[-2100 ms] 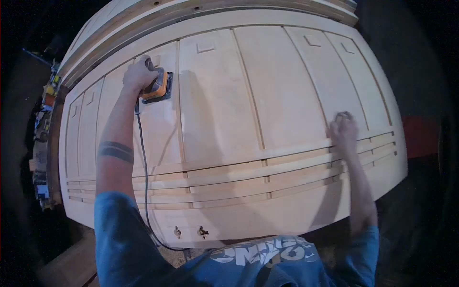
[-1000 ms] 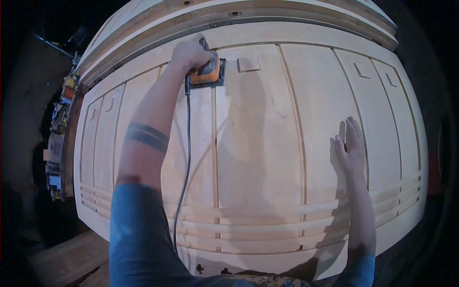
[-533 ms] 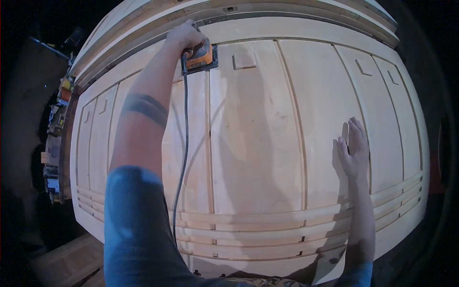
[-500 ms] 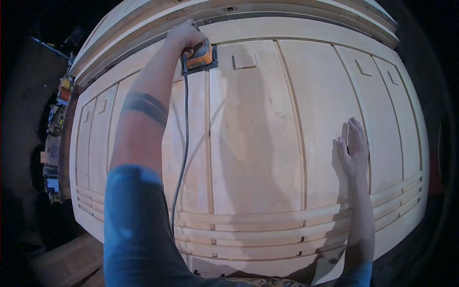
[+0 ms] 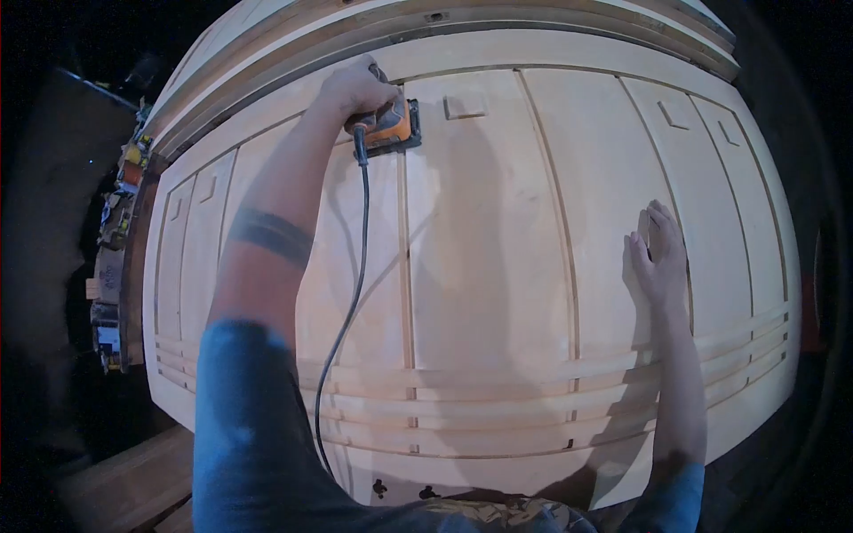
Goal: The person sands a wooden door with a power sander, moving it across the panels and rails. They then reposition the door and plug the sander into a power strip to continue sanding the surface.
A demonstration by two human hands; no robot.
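My left hand (image 5: 360,89) is wrapped round an orange and black electric sander (image 5: 391,129), whose square pad sits on a large pale wooden panel (image 5: 471,258) near its far edge. The sander straddles a dark groove between two boards. From its back a dark cord (image 5: 362,222) runs down toward my body, beside my left forearm. On the right side of the panel, my right hand (image 5: 659,262) lies with its fingers stretched and its thumb apart, holding nothing, close to another groove.
Several raised horizontal strips (image 5: 489,410) cross the near part of the panel. A small raised block (image 5: 466,107) stands right of the sander. Stacked panel edges (image 5: 444,19) lie beyond the far side. Cluttered items (image 5: 108,266) line a shelf at the left.
The sander, with my left hand on it, has come a little nearer to me along the panel. The view has shifted slightly, and the cord bends more. My right hand stays in nearly the same place.
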